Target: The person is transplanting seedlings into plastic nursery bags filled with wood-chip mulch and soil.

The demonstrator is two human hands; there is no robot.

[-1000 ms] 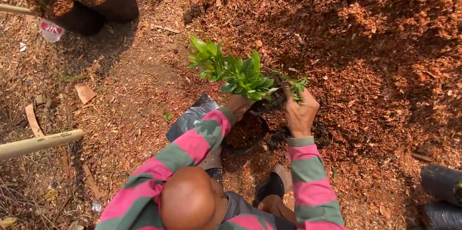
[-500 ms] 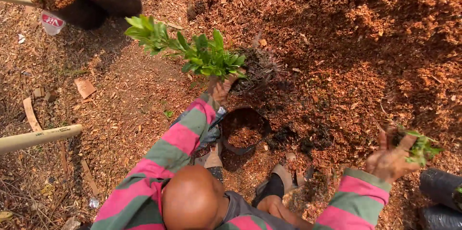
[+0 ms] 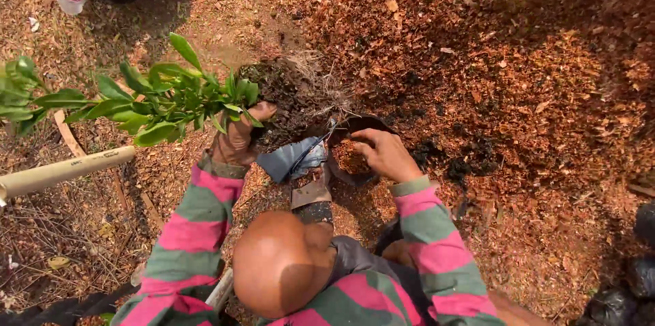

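We are now holding the seedling (image 3: 157,101) out to the left, its leafy top lying almost level and its dark root ball (image 3: 290,91) bare above the mulch. A moment ago the plant was standing over the black grow bag (image 3: 355,155); now it is clear of it, so the bag is sitting free with only some brown mix left inside. Our left hand (image 3: 235,138) is clenching the stem just beside the roots. Our right hand (image 3: 385,152), which was flung out to the right half a second ago with a green scrap, is coming back and resting its curled fingers on the near rim of the bag; we cannot tell whether it is gripping. A pale pole (image 3: 65,170) is lying at the left, under the leaves.
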